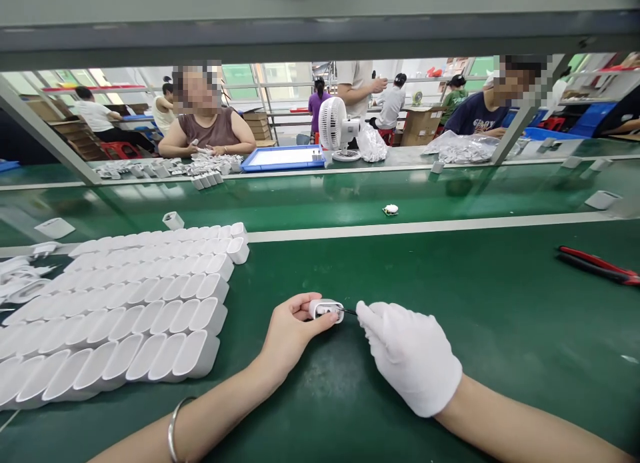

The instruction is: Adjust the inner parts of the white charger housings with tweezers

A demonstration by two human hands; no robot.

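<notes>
Bare and with a bangle at the wrist, my left hand (290,333) holds a small white oval housing (316,307) between thumb and fingers. The housing's open side faces me, and some small parts show inside. My right hand (407,353), in a white glove, pinches a thin dark tool (349,311) whose tip reaches the housing's right side. Most of the tool is hidden by the glove, so its kind cannot be told. Both hands are over the green work surface (320,410).
Rows of white housings (145,316) fill the left side, with white parts (20,280) beyond them. Red-and-black pliers (597,266) lie at the right. A small component (391,210) sits past the white line. Across the bench are a fan (333,124), a blue tray (283,158) and several people.
</notes>
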